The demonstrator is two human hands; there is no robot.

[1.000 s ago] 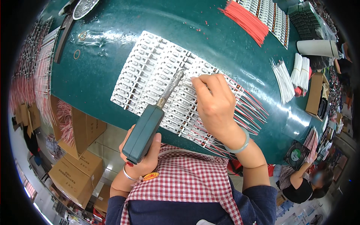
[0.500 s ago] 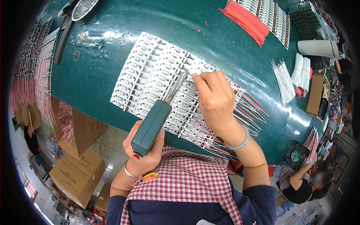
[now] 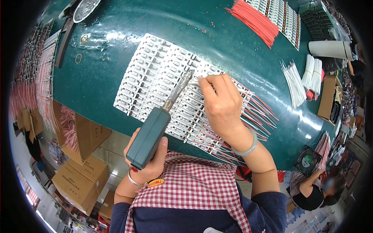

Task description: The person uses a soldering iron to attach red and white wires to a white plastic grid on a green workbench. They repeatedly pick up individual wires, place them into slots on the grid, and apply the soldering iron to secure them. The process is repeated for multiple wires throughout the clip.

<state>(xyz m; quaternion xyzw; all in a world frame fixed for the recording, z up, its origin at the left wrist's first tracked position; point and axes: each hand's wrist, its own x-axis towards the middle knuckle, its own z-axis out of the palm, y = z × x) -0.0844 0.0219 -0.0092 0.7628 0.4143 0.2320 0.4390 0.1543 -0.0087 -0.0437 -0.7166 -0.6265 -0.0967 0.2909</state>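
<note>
My left hand (image 3: 155,162) is closed around the dark green body of a soldering gun (image 3: 149,136), which looks stained along its long metal barrel. Its tip reaches up to the middle of a white panel of small connector-like parts (image 3: 149,66) lying on the green table. Just right of the tip, my right hand (image 3: 222,101) pinches with thumb and forefinger close to the panel; what is between the fingertips is too small to make out. Red and white wires (image 3: 261,110) fan out from the panel's right side, partly under my right hand and wrist.
Red wires (image 3: 254,23) lie beside another panel (image 3: 283,23) at the far right. White wire bundles (image 3: 293,85) and a cardboard box (image 3: 328,99) are at the right, with a small fan (image 3: 307,161). A metal dish (image 3: 85,9) stands far left. Another person (image 3: 314,190) sits at lower right.
The soldering gun has shifted a little left and toward me, its tip drawn slightly away from my right fingertips. My right hand has hardly moved.
</note>
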